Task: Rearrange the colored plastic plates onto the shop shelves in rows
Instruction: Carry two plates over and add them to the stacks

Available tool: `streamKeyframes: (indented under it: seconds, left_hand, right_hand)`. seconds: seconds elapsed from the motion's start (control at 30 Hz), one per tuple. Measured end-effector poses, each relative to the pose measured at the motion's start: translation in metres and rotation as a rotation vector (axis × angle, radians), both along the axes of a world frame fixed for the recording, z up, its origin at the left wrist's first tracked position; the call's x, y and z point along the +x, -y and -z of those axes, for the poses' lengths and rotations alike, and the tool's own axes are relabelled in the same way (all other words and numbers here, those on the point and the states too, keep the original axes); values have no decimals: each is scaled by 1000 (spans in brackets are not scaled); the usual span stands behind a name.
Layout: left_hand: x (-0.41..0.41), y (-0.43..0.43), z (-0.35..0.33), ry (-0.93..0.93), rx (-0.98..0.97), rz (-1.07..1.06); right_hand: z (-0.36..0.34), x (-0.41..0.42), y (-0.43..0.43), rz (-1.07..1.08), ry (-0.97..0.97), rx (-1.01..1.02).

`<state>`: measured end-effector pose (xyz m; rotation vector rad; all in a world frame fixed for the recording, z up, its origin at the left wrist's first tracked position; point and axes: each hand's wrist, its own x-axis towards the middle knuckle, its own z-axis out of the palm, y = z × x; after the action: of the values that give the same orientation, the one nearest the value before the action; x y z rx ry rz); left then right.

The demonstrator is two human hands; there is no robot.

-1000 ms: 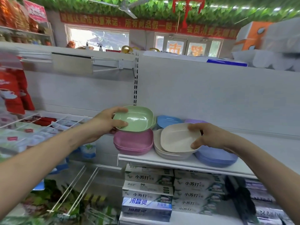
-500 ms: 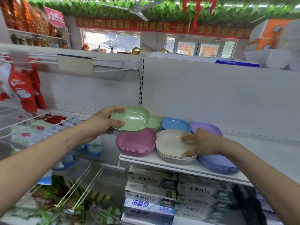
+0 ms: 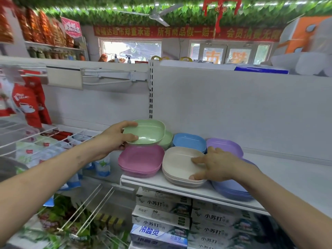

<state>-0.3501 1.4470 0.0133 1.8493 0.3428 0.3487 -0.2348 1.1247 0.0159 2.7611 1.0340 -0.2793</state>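
My left hand point(image 3: 115, 139) grips a light green plate point(image 3: 146, 133) by its left rim and holds it in the air above the pink stack point(image 3: 142, 160). Behind it a second green stack point(image 3: 167, 139) stands at the back of the white shelf point(image 3: 291, 178). The cream stack point(image 3: 179, 164) sits at the front middle, and my right hand point(image 3: 213, 166) rests on its right rim with fingers spread. A blue stack point(image 3: 188, 141) and a purple stack point(image 3: 224, 145) stand at the back. More purple plates point(image 3: 233, 192) lie under my right wrist.
Boxes of toothpaste and baking soda point(image 3: 161, 220) fill the shelf below. To the left are white wire racks point(image 3: 27, 135) with packets, and red bags point(image 3: 30, 101) hang above them. The shelf's right part is bare white.
My right hand lowered the cream plate onto the cream stack and now lies flat on it. The green plate in my left hand stays above the pink stack.
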Motion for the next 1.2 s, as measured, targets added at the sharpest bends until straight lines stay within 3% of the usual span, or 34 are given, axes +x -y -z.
streamKeyframes:
  seconds: [0.17, 0.3, 0.43, 0.63, 0.83, 1.2]
  left_hand:
    - [23, -11, -7, 6, 107, -28]
    - [50, -26, -13, -26, 185, 8]
    - [81, -40, -11, -102, 225, 83]
    - [115, -50, 0, -232, 361, 186]
    - [133, -59, 9, -331, 654, 310]
    - [145, -51, 23, -506, 872, 424]
  right_hand:
    - [3, 4, 0, 1, -1, 38]
    - [4, 6, 8, 100, -72, 410]
    - [-3, 6, 18, 177, 64, 665]
    - [-13, 6, 15, 276, 149, 795]
    - [-6, 9, 4, 334, 173, 830]
    - [1, 16, -2, 397, 183, 866]
